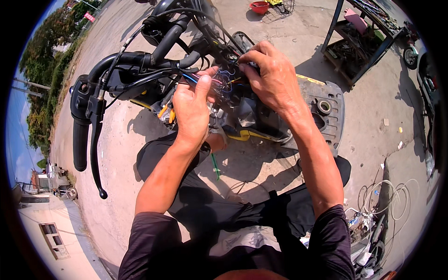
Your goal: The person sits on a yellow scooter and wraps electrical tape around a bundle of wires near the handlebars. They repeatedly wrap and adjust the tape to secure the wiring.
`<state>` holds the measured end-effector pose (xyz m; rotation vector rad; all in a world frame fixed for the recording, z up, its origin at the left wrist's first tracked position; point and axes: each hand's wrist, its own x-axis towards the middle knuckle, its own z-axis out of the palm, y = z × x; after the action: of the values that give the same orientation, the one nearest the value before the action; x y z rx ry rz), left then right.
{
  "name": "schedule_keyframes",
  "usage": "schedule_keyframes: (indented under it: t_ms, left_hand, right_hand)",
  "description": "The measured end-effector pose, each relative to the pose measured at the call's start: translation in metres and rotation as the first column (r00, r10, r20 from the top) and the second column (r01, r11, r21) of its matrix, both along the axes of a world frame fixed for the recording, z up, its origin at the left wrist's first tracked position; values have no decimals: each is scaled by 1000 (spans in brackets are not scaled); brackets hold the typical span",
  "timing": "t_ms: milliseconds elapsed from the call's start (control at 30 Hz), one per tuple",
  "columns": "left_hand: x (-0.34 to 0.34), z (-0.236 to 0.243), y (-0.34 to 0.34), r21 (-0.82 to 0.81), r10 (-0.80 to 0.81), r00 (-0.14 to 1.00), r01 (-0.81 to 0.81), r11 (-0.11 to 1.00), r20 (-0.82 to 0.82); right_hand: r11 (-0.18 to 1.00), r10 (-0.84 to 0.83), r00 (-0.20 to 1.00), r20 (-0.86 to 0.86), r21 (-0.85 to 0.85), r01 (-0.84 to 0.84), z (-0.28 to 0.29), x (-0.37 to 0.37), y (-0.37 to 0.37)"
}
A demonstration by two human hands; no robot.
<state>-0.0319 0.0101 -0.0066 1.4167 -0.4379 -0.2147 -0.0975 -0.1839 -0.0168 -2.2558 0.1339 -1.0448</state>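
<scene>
An electric scooter's front end stands before me with its body covers off. Thin coloured wires (227, 74) spread in a tangle below the handlebar (170, 42). My left hand (192, 112) is closed at the near left of the tangle, its thumb and finger around a blue and pink bundle of wires. To the right, my right hand (275, 77) pinches wires at the tangle's far side, thumb against forefinger; the exact strand is hidden by the fingers. A brake lever (97, 144) and black grip (80, 147) hang at the left. Orange-handled tools (167, 113) lie below my left hand.
The scooter's grey floorboard (330, 112) extends right beneath my right forearm. A metal tool rack (364, 46) stands at the far right, with a red bowl (259, 7) at the back. Coiled pale cable (396, 200) and scraps lie on the right. Another scooter (422, 88) stands at the right edge.
</scene>
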Motion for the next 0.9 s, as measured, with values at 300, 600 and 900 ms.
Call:
schedule_keyframes:
  t_ms: [300,600,900]
  left_hand:
    - [1,-5,1,95,36,991,-48,994,125]
    - [16,-5,2,90,24,996,-31,995,81]
    - [7,-8,6,22,-15,1000,15,1000,-13]
  right_hand:
    - [982,-26,998,61,-185,37,11,34,16]
    - [994,110,988,-108,-4,-111,18,15,-9]
    - [992,122,979,-162,-24,-128,16,13,-27]
